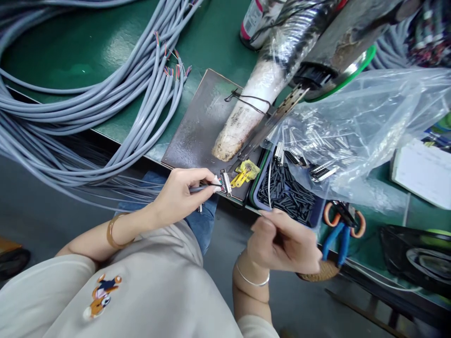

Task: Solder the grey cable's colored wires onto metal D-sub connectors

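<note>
My left hand (pixel 186 192) pinches the end of a grey cable (pixel 199 188), its thumb and forefinger white-tipped. At that end is a D-sub connector (pixel 225 182) with a metal shell and a few thin wires at its back. Just right of it, a yellow object in crumpled wrapping (pixel 244 172) lies on the dark board. My right hand (pixel 283 239) is closed and slightly blurred, apart from the left, in front of a bin. Whatever its fingertips hold, if anything, I cannot make out.
Grey cables (pixel 141 94) with stripped ends cover the left. A wrapped white tube (pixel 243 117) and a soldering iron (pixel 275 119) extend over the board (pixel 197 112). A bin (pixel 252 195) holds short black sleeves; a plastic bag (pixel 352 122) of connectors overlaps it. Pliers (pixel 334 239) lie right.
</note>
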